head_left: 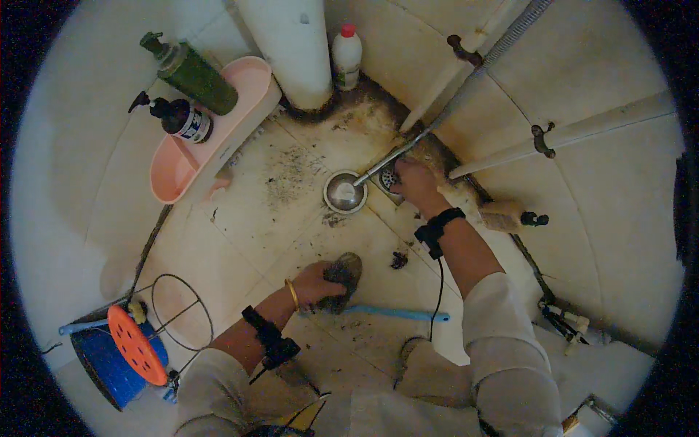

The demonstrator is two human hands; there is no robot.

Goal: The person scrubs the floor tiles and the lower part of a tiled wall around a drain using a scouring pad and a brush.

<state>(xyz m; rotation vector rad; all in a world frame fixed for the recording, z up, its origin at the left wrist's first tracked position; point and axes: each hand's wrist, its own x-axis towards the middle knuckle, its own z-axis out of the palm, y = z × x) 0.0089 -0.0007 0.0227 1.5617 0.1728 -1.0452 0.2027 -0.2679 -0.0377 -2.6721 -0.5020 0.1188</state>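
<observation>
We're watching the left hand [318, 282] gripping a dark, rough lump [345, 272] near the blue handle [397, 313] on the floor [255, 247]; we're seeing the right hand [416, 182] reaching down at the drain grate [387, 177], but we're not making out its grip.

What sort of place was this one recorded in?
Most likely a bathroom or washroom corner: what looks like a perforated drain cover lies by the right hand, a pink caddy holds two pump bottles, and a thick white pipe meets the stained floor.
</observation>
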